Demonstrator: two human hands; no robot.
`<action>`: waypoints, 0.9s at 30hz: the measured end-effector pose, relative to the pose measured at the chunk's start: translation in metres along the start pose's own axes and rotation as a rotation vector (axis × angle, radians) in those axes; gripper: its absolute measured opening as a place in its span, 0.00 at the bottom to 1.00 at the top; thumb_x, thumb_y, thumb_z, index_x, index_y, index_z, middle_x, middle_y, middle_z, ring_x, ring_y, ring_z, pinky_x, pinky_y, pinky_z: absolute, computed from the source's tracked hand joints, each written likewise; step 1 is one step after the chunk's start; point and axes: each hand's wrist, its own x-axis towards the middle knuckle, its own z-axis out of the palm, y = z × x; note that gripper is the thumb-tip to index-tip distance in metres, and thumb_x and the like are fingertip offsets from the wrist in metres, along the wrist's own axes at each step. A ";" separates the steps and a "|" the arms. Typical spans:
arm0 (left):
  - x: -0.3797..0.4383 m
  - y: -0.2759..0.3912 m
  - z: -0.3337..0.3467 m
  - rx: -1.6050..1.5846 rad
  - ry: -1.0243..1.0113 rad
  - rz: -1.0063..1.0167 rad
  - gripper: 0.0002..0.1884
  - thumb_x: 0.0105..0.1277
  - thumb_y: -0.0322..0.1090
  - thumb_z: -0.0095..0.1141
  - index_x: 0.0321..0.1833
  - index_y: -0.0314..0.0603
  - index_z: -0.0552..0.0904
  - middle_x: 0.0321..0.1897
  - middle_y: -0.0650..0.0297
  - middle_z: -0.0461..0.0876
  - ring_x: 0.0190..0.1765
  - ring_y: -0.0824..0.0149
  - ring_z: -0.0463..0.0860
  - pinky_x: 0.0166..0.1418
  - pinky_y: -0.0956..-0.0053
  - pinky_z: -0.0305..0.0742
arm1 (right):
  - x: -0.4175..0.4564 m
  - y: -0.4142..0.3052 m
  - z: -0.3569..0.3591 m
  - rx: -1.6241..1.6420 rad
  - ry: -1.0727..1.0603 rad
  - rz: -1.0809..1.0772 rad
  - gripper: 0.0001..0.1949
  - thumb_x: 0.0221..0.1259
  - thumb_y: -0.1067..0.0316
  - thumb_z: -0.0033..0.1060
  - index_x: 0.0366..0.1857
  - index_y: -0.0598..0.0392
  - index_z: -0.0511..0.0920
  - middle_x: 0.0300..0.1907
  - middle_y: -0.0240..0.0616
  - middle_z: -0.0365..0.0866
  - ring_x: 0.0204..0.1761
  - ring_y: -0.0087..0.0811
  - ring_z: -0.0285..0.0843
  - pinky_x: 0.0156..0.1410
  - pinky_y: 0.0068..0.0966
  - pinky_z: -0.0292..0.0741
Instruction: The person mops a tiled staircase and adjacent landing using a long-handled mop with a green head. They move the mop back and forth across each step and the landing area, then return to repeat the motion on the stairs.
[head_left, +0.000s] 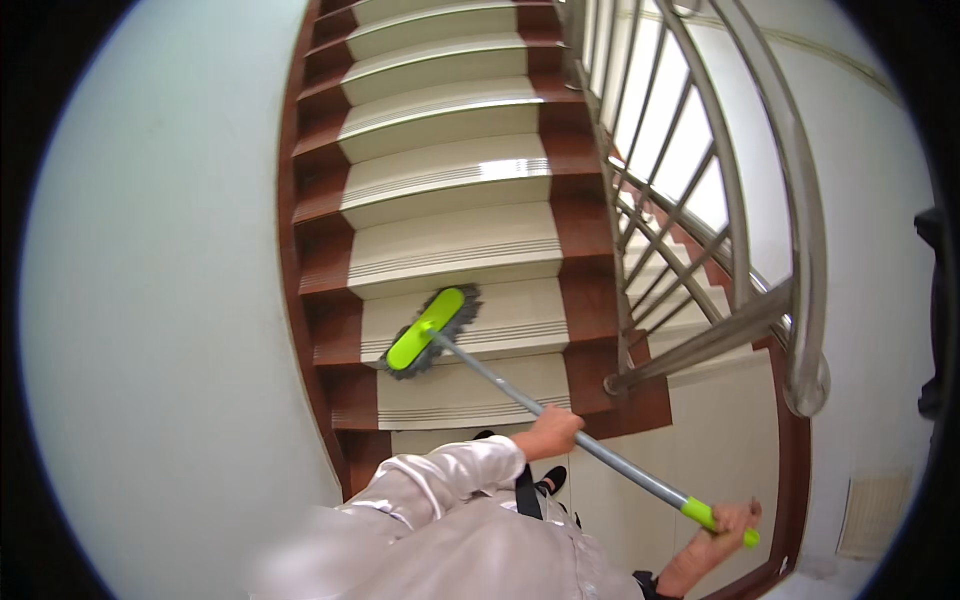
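Observation:
A mop with a grey pole, a bright green head plate (427, 328) and a grey fringed pad lies slanted across the edge of a low stair step (517, 307). Midway along the pole, my left hand (551, 431) is closed around the grey tube. My right hand (724, 525) grips the green handle end at the lower right, with a finger raised off it. The pole runs diagonally from the mop head down to that end.
Beige stairs with red-brown borders rise ahead. A metal railing (806, 225) with bars stands on the right, with more steps (675, 315) beyond it. A pale wall (165, 300) bounds the left. My black shoe (555, 478) is on the tiled landing (630, 495).

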 end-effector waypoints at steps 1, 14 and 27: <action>-0.014 -0.031 -0.001 0.064 0.009 -0.088 0.06 0.48 0.33 0.66 0.30 0.47 0.87 0.26 0.54 0.86 0.38 0.48 0.87 0.43 0.51 0.77 | -0.003 0.027 0.017 0.014 -0.074 0.091 0.13 0.69 0.76 0.53 0.54 0.53 0.69 0.21 0.21 0.52 0.21 0.13 0.49 0.29 0.16 0.54; -0.147 -0.250 -0.073 -0.009 0.313 -0.515 0.13 0.51 0.36 0.66 0.40 0.42 0.89 0.33 0.50 0.87 0.42 0.44 0.86 0.47 0.52 0.80 | -0.093 0.206 0.207 0.109 -0.721 0.568 0.06 0.71 0.72 0.61 0.43 0.51 0.73 0.26 0.24 0.59 0.26 0.17 0.57 0.39 0.21 0.65; -0.104 -0.143 -0.244 0.121 0.400 -0.236 0.05 0.52 0.37 0.66 0.29 0.50 0.83 0.20 0.55 0.83 0.29 0.47 0.85 0.31 0.50 0.76 | -0.034 0.094 0.228 0.405 -0.722 0.372 0.11 0.80 0.64 0.50 0.33 0.49 0.66 0.20 0.22 0.51 0.20 0.16 0.49 0.32 0.20 0.58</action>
